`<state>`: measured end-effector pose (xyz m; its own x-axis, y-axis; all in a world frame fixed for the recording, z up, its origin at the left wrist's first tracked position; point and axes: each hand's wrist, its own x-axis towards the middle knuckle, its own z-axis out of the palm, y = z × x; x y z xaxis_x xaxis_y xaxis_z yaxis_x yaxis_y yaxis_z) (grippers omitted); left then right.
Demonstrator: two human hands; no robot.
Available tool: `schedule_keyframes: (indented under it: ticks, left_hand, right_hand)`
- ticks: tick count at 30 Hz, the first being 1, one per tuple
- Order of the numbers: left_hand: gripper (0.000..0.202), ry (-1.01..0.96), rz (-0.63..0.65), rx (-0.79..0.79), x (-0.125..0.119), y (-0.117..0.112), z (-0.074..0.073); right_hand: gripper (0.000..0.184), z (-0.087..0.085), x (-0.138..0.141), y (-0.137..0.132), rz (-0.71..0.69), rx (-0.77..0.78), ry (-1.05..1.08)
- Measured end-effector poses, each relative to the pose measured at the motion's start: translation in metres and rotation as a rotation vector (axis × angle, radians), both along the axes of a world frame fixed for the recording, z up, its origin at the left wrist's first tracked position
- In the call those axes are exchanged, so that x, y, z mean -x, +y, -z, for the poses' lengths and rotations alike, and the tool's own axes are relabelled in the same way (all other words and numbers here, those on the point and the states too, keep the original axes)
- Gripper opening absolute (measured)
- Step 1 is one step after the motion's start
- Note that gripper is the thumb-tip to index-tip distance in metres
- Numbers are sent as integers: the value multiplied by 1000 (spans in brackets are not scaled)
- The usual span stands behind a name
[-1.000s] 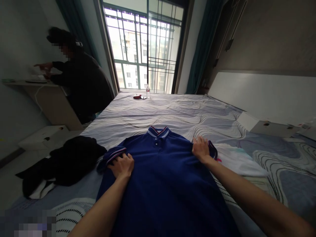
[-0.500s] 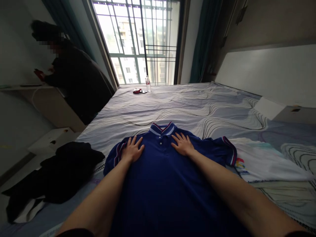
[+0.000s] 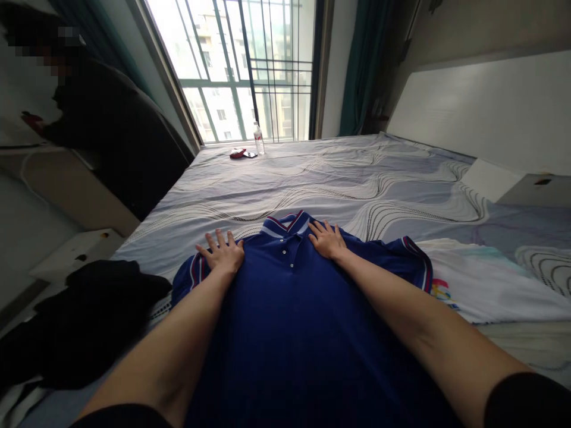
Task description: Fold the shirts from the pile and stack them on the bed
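A dark blue polo shirt [image 3: 276,321] lies front side up on the bed, its striped collar pointing away from me and its short sleeves out to the sides. My left hand [image 3: 222,252] rests at the shirt's left shoulder, palm down with the fingers spread. On the other shoulder, close to the collar, my right hand [image 3: 328,239] lies flat, fingers apart. Neither hand grips the cloth. The shirt's lower part runs out of view below, between my forearms.
Right of the shirt lies a white printed T-shirt [image 3: 499,282]; on the left is a heap of black clothing [image 3: 89,321]. A white box [image 3: 499,181] stands at the right. A water bottle [image 3: 259,139] is at the bed's far end. Someone in dark clothes [image 3: 116,131] stands far left.
My left hand has shifted outward and slightly up at the shoulder, its fingers now spread wider. The right hand stays near the collar. The camera view has tilted and shifted a little.
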<state>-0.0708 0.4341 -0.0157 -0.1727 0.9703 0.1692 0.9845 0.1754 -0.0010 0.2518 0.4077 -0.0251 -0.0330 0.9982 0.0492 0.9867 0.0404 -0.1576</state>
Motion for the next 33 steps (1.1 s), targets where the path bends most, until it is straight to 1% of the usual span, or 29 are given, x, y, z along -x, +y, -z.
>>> schedule_keyframes:
  ticks: [1,3,5,9,12,17,20,22,24,25,27,28,29,30,31,33]
  left_hand:
    - [67,15,18,-21,-4,-10,1]
    - [65,26,115,-1,-7,-32,3]
    - [65,24,207,42,-4,-58,1]
    - [62,20,331,111,11,-119,-7]
    - [62,14,364,148,24,-168,-10]
    - [64,18,266,125,43,-246,-12]
    - [64,-10,224,145,53,-288,-12]
    - [64,-5,213,142,58,-319,-13]
    - [65,19,191,101,62,-354,-13]
    - [66,31,164,66,63,-373,-14]
    - [68,54,74,-19,63,-412,-14]
    - [72,61,12,-62,62,-430,-14]
    - [74,62,-44,-93,61,-446,-15]
    - [75,41,-80,-109,61,-459,-15]
    - [72,-7,-102,-106,61,-468,-16]
    - [62,-188,-138,-60,63,-473,-16]
  right_hand:
    - [57,1,2,-8,37,-11,-2]
    - [57,2,5,-27,84,-24,3]
    - [58,1,5,-53,67,-15,16]
    - [62,-4,-2,-115,-4,36,33]
    - [62,-8,-6,-169,-8,47,27]
    - [61,-12,-16,-256,-16,46,-13]
    - [60,-11,-23,-299,-7,43,-23]
    - [57,-9,-26,-325,26,23,-22]
    - [56,-7,-29,-352,119,-34,-19]
    - [58,-6,-32,-365,212,-82,-14]
    - [71,-3,-41,-390,475,-185,7]
    - [79,-3,-48,-401,606,-206,31]
    - [82,-4,-57,-410,703,-193,70]
    - [78,-5,-66,-417,749,-142,127]
    - [68,-7,-75,-421,739,-72,204]
    - [45,-13,-92,-424,625,24,385]
